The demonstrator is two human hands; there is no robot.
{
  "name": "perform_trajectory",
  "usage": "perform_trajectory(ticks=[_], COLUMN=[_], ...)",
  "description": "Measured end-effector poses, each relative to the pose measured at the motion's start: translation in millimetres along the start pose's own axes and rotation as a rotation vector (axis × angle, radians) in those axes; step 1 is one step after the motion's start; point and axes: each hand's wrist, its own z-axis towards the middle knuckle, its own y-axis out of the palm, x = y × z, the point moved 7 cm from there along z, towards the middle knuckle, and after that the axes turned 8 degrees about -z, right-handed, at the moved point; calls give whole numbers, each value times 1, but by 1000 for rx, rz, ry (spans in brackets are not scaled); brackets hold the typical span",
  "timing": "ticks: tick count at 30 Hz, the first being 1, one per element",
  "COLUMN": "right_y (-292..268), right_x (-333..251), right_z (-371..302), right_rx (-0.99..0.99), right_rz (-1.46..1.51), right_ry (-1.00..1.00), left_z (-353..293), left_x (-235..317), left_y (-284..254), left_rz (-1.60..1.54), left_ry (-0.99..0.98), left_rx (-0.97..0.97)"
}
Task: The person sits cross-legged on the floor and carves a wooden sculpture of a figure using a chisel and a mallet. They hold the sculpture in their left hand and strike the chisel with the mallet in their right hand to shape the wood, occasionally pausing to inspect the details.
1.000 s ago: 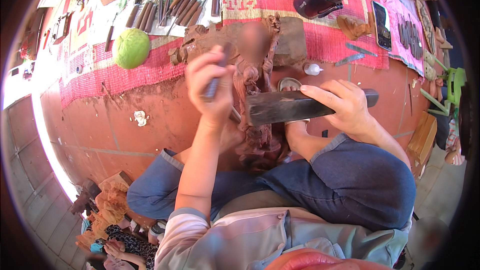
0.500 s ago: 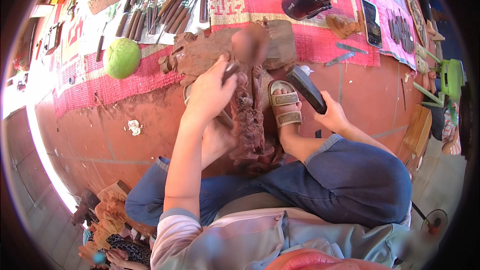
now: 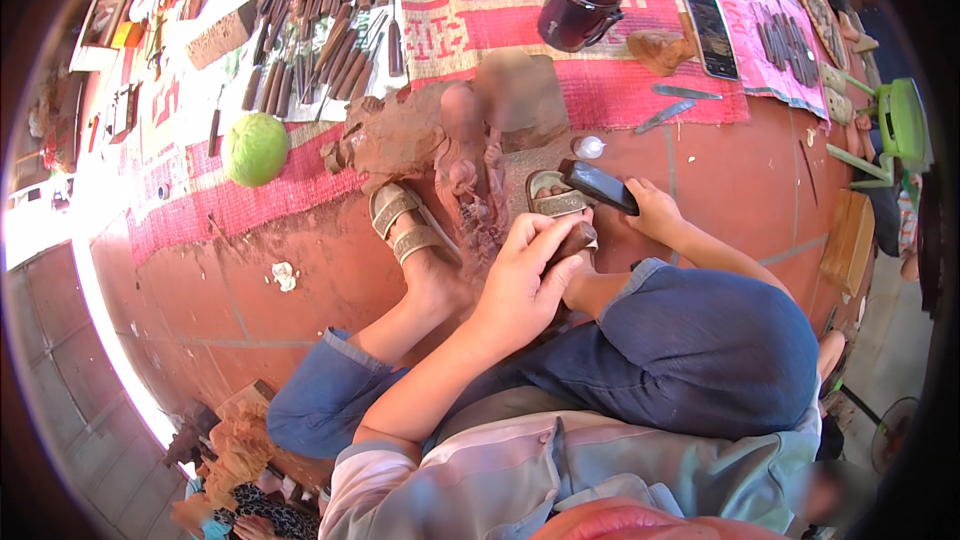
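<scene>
Between my sandalled feet lies a reddish-brown carved wooden figure [image 3: 464, 185], its near part partly hidden by my left hand and arm. My left hand [image 3: 522, 278] is closed round the brown wooden handle of a chisel [image 3: 577, 237], over the near end of the carving; the blade is hidden. To the right, my right hand [image 3: 655, 212] grips one end of a dark block-like mallet [image 3: 600, 186]. The mallet hovers by my right foot, apart from the chisel. Behind the figure, a rough block of brown wood [image 3: 385, 135] rests on the mat's edge.
Many wooden-handled chisels [image 3: 350, 70] lie on a sheet at the far left, near a green round fruit [image 3: 255, 150]. A dark thermos jar [image 3: 583, 0], a phone [image 3: 711, 35] and two flat blades [image 3: 664, 117] are on the red woven mat [image 3: 620, 80]. A green stool [image 3: 900, 125] stands right.
My left hand has moved from the carving's far part nearer and to the right, the chisel still in it. The mallet in my right hand has turned flatter. The whole view has shifted slightly.
</scene>
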Motion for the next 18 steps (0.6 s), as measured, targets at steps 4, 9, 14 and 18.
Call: perform_trajectory(ticks=[4,9,14,18], right_y=[-5,-110,-123,-141], right_x=[1,-127,-164,-163], right_z=[9,-2,-18,-26], right_rx=[-103,-330,-140,-192], right_rz=[-203,749,798,864], right_ry=[35,-394,-736,-575], left_z=[0,10,10,-3], left_x=[18,31,46,-2], left_y=[15,15,8,-38], left_rz=[297,606,607,334], left_ry=[141,304,399,358], left_rx=[-23,127,177,443])
